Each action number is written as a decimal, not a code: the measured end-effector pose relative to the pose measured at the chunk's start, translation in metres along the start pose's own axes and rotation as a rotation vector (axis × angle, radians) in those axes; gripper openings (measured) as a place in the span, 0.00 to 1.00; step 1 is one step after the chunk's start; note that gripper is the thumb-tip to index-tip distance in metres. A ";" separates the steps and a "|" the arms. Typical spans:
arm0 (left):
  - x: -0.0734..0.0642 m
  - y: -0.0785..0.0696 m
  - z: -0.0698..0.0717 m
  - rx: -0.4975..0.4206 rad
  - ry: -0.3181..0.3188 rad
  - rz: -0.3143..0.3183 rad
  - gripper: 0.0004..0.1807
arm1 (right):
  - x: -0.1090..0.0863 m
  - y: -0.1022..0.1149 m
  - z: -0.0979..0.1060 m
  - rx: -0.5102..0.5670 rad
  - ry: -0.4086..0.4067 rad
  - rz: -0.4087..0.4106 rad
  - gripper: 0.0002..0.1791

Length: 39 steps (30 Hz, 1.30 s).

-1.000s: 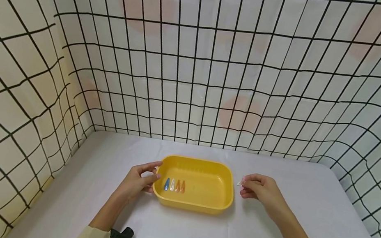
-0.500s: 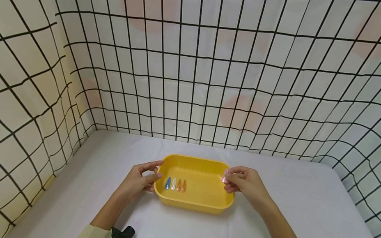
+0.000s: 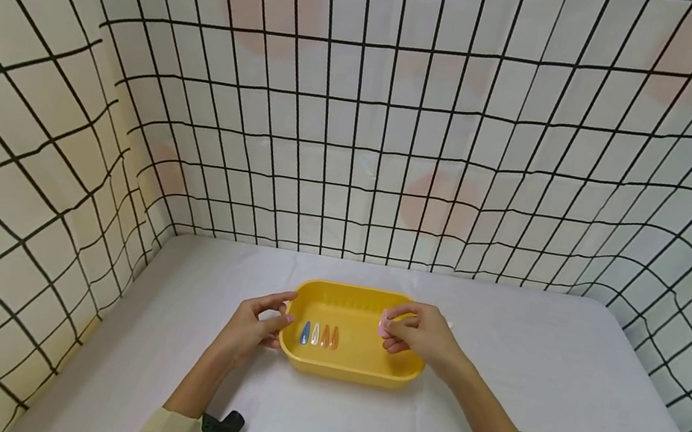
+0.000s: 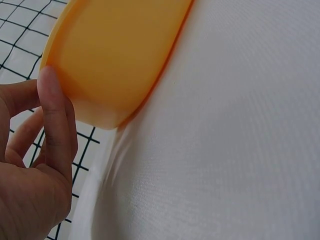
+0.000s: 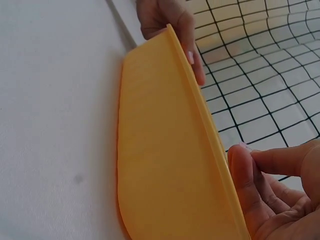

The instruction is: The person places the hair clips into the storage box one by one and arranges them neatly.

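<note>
A yellow plastic tray (image 3: 348, 374) sits on the white tabletop. My left hand (image 3: 251, 322) holds its left end, thumb at the rim and fingers along the outer side; the left wrist view shows the thumb (image 4: 52, 95) against the wall. Inside, lined up at the left, are a blue snap hair clip (image 3: 305, 333), a white one (image 3: 316, 334) and two orange ones (image 3: 330, 337). Over the tray's right part, my right hand (image 3: 425, 336) pinches a pink hair clip (image 3: 383, 323) between thumb and fingers. In the right wrist view the fingers mostly hide that clip.
White cloth (image 3: 535, 397) covers the table. A black wire grid (image 3: 379, 153) in front of white sheeting encloses the back and both sides. Just right of the tray, a small whitish thing (image 3: 450, 325) shows behind my right hand.
My right hand has come left from beside the tray to over its right part, carrying the pink hair clip. The left hand stays at the tray's left end.
</note>
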State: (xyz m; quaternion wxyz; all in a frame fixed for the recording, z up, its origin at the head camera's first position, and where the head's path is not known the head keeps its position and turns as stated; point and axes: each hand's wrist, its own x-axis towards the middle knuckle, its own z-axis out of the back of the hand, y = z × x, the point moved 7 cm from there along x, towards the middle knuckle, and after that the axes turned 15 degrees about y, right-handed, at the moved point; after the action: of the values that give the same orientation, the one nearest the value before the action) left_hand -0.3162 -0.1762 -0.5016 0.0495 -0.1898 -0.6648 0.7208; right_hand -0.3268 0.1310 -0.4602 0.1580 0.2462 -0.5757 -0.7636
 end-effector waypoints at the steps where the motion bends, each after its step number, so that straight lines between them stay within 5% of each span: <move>1: 0.000 0.000 0.000 0.000 0.000 0.000 0.26 | 0.002 0.001 -0.002 -0.007 0.003 0.005 0.17; 16: 0.000 -0.001 0.000 0.005 0.012 -0.012 0.27 | 0.033 -0.013 -0.027 -0.046 -0.109 -0.150 0.07; 29: 0.001 0.001 0.001 0.008 0.006 -0.007 0.26 | 0.048 -0.015 -0.052 -0.131 -0.011 -0.239 0.05; 39: 0.000 0.000 0.000 0.002 0.015 0.002 0.26 | 0.054 -0.020 -0.058 -0.168 -0.033 -0.300 0.04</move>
State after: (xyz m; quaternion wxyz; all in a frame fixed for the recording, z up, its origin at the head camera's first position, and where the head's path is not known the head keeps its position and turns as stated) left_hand -0.3162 -0.1762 -0.5012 0.0540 -0.1955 -0.6634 0.7203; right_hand -0.3389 0.0621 -0.5025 0.0531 0.3027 -0.4691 -0.8280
